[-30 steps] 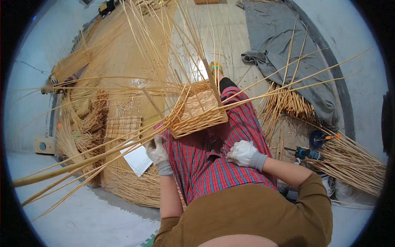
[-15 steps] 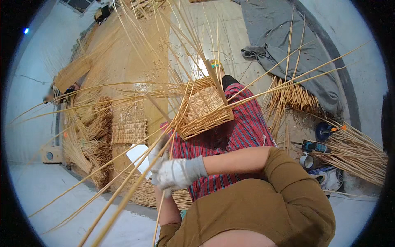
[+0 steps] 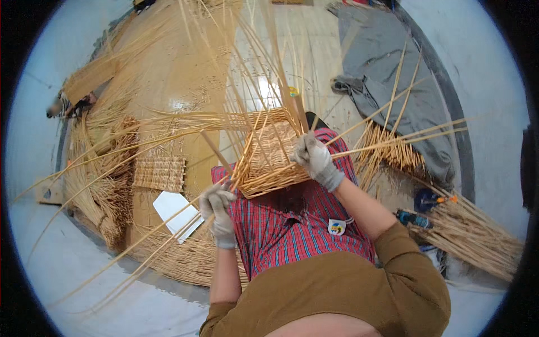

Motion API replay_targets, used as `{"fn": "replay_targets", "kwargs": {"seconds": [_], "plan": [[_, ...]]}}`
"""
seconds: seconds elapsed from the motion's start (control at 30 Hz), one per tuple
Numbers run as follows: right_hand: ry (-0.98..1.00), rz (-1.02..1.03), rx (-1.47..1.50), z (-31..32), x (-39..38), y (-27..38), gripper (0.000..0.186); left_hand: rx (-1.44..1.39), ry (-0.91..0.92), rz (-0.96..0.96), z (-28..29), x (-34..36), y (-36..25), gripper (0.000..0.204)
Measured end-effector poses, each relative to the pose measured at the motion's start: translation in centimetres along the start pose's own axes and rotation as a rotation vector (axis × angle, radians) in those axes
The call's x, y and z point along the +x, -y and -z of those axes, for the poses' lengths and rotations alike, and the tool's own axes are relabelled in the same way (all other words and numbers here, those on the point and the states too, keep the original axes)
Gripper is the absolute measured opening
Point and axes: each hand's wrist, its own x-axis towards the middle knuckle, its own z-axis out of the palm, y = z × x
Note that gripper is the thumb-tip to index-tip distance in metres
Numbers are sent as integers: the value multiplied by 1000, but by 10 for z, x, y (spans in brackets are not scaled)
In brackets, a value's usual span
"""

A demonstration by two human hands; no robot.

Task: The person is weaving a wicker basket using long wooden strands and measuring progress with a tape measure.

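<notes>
A square, partly woven wicker basket [image 3: 275, 183] rests tilted on my lap, over a red-and-blue plaid cloth [image 3: 297, 236]. Long loose willow rods fan out from its rim to the left, right and far side, and flat wooden stakes rise at its corners. My left hand [image 3: 219, 210], in a pale work glove, is closed round willow rods [image 3: 177, 216] beside the near left corner. At the near right corner my gloved right hand [image 3: 317, 160] is closed at the rim; its fingers pinch the rods there, though exactly which ones is hidden.
Bundled rods [image 3: 387, 146] lie right under a grey cloth [image 3: 387, 73], with a drill [image 3: 414, 218] and another rod bundle [image 3: 471, 230] nearer. Left are a white sheet [image 3: 171, 210], a woven panel [image 3: 159, 173] and piled rods [image 3: 112, 180]. Another person [image 3: 76, 105] is partly visible far left.
My hands have parted. The right one has moved from beside the left up to the basket's near right corner. My left hand now sits closer to the near left corner.
</notes>
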Motion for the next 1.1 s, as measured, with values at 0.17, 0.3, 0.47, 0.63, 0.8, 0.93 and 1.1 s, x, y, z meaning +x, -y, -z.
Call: {"fn": "replay_targets", "kwargs": {"seconds": [0.17, 0.3, 0.47, 0.63, 0.8, 0.93, 1.1], "plan": [[23, -19, -765, -26, -26, 31, 14, -180, -560, 265, -16, -44, 45, 35], [-274, -57, -982, -36, -29, 30, 11, 128, -232, 341, -23, -9, 70, 52], [-404, -24, -835, -38, -23, 24, 7, 318, 190, 527, 1, 15, 86, 70], [-120, 304, -1190, -84, 28, 2, 11, 446, 73, 475, 7, -4, 121, 61], [70, 639, -1499, -116, 160, -49, 41, -68, -231, 484, -36, 8, 153, 47], [-112, 293, -1226, -144, 128, -42, 61, -167, -254, 461, -22, 0, 167, 48], [102, -19, -1173, -125, 112, -50, 52, -69, -339, 393, -10, -2, 135, 47]]}}
